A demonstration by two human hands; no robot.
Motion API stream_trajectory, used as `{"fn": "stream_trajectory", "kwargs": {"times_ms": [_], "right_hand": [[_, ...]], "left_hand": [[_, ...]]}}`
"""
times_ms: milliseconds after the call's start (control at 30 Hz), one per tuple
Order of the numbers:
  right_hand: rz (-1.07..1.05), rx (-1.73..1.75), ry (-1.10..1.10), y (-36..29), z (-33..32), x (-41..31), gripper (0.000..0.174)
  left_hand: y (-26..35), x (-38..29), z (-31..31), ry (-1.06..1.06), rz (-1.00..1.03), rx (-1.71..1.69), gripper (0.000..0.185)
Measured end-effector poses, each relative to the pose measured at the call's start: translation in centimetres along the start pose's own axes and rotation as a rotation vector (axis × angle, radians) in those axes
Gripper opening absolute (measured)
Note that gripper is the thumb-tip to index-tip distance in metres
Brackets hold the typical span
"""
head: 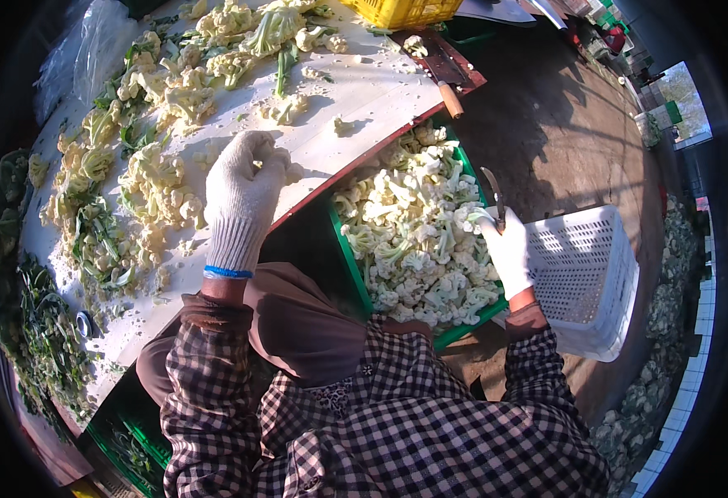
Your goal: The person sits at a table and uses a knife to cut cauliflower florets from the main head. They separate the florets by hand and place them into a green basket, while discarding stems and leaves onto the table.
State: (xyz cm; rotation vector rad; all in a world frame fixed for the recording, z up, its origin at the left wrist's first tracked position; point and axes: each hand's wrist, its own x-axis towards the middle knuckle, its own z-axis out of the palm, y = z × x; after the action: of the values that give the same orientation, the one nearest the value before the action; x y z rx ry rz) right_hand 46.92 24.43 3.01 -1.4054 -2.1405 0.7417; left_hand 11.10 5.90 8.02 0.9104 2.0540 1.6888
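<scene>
My left hand (245, 180), in a white knit glove with a blue cuff edge, is raised over the pale tabletop (364, 93). Its fingers are curled, and whether they pinch a small cauliflower piece is unclear. In my gloved right hand (508, 252) is a small knife with a curved blade (493, 187) pointing away from me. A cauliflower floret (472, 218) shows at that hand's thumb. Beneath and beside the right hand, a green crate (348, 261) is heaped with cut cauliflower florets (416, 230).
Cauliflower pieces and leaves (152, 180) cover the table's left and far parts. A yellow crate (395, 12) stands at the far edge, near a wooden-handled tool (451, 99) jutting past the corner. On the floor at right is a white perforated crate (572, 274). Cauliflower lies heaped (644, 373) beyond.
</scene>
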Motion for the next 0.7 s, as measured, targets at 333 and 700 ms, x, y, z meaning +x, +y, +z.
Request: {"fn": "stream_trajectory", "kwargs": {"times_ms": [333, 700], "right_hand": [[0.314, 0.469, 0.219, 2.5, -1.0, -2.7, 0.017], [0.017, -0.015, 0.135, 2.1, 1.2, -3.0, 0.022]], "left_hand": [[-1.9, -9.2, 13.1, -0.513, -0.314, 0.260, 0.032], [-5.8, -8.0, 8.3, -0.281, -0.338, 0.017, 0.053]]}}
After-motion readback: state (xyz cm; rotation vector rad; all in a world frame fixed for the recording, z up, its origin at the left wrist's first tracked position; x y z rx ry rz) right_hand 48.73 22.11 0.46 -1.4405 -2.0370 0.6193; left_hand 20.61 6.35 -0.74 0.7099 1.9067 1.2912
